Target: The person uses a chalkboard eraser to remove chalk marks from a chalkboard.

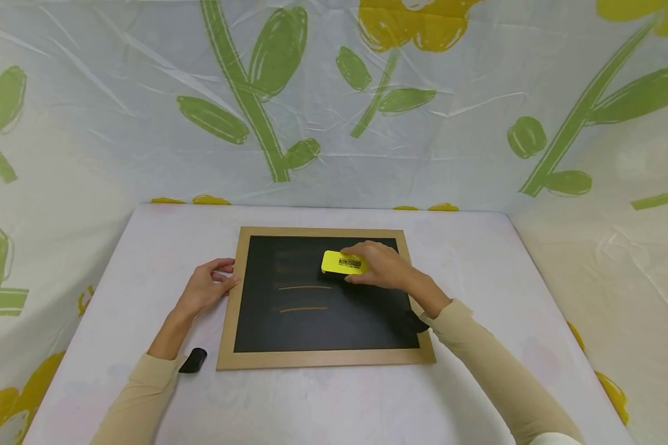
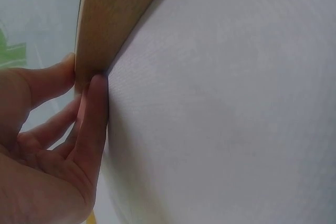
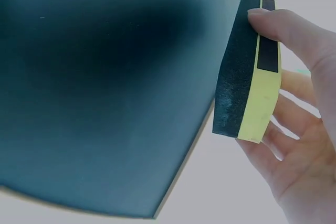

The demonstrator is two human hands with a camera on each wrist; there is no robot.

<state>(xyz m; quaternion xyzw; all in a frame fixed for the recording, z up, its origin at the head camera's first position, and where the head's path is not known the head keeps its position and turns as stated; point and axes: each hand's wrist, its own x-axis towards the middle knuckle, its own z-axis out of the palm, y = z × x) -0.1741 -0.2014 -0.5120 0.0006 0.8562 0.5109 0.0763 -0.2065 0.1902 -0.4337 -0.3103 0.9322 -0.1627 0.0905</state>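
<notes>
A wood-framed chalkboard (image 1: 323, 324) lies on the table with two orange chalk lines (image 1: 304, 287) and faint smears above them. My right hand (image 1: 383, 264) holds a yellow chalkboard eraser (image 1: 342, 262) with a black felt underside over the upper right part of the board. In the right wrist view, the thumb lies on one side of the eraser (image 3: 247, 72) and the other fingers are behind it. On the left, my left hand (image 1: 206, 287) pinches the frame's left edge, its thumb and fingers at the wood (image 2: 105, 30) in the left wrist view.
The white table (image 1: 479, 346) extends around the board. A floral sheet (image 1: 334, 161) stands behind the table and at both sides. Black wrist pieces sit by the left cuff (image 1: 193, 360) and the right cuff (image 1: 417, 321).
</notes>
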